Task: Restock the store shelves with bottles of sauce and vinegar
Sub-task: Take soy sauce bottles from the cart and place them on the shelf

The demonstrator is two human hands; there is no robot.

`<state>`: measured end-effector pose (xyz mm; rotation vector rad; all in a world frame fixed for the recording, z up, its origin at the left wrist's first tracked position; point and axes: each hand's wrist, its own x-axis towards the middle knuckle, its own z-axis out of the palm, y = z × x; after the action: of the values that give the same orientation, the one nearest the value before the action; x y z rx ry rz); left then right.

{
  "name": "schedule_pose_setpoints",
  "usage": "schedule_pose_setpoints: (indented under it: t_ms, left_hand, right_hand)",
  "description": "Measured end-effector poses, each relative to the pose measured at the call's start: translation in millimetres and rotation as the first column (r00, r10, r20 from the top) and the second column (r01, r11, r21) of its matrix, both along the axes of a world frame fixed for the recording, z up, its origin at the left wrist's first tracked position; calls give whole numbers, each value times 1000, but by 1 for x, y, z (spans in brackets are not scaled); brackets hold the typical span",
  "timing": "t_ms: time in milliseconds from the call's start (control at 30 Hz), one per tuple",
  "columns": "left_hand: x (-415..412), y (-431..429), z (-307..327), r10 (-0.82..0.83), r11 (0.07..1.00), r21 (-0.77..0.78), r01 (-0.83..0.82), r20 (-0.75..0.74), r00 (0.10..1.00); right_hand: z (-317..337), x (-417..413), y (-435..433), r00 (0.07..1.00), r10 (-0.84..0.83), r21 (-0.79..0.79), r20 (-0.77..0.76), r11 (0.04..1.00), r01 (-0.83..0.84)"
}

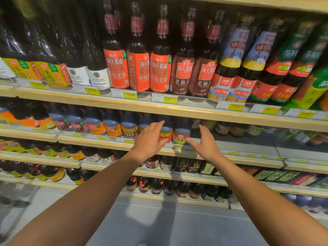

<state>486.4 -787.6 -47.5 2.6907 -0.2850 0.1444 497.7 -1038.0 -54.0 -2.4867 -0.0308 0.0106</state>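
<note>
Both my arms reach toward the second shelf (239, 144) from the top. My left hand (148, 141) is open, fingers spread, in front of a dark sauce bottle with a red and yellow label (166, 133). My right hand (205, 143) is open too, just right of a second bottle with a red and yellow label (181, 134). Neither hand holds anything. The two bottles stand at the right end of a row of dark sauce bottles (111, 126). To the right of them the shelf is bare at the front.
The top shelf holds tall soy sauce bottles with orange labels (138, 70) and brown labels (182, 75), above yellow price tags (130, 95). Small jars (236, 129) sit far back on the second shelf. Lower shelves carry more dark bottles (156, 185). Grey floor lies below.
</note>
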Motion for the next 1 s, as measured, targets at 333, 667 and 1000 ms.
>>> schedule_pose_setpoints:
  t_ms: [333, 667, 1000]
  left_hand:
    - [-122, 2, 19, 154, 966, 180, -185, 171, 973]
    - [-231, 60, 21, 350, 855, 319, -409, 227, 909]
    - [-326, 196, 13, 595, 717, 314, -623, 189, 781]
  right_hand:
    - [38, -95, -5, 920, 300, -286, 254, 932, -225]
    - [57, -152, 73, 754, 557, -499, 348, 791, -354]
    - [52, -184, 246, 564, 760, -509, 323, 642, -573]
